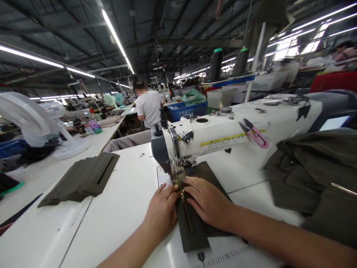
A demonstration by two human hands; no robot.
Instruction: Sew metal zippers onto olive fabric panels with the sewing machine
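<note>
A strip of dark olive fabric point(192, 232) with a long slit lies under the presser foot of a white sewing machine point(223, 130). Along the slit runs a brass-coloured zipper point(182, 194), close in front of the needle area. My left hand point(163, 206) is closed at the strip's left edge, its fingertips on the zipper. From the other side, my right hand point(209, 203) rests on the fabric with fingers stretched out and slightly apart, tips beside the zipper. Its palm covers part of the cloth. More olive fabric point(208, 173) extends behind that hand.
Stacked olive pieces point(83, 176) lie on the table's left. Bunched olive cloth point(315, 175) fills the right side. Pink-handled thread snips point(255, 134) sit against the machine arm. A white fan point(69, 147) stands at far left. Ahead, a person in white point(150, 108) works near a blue crate point(188, 111).
</note>
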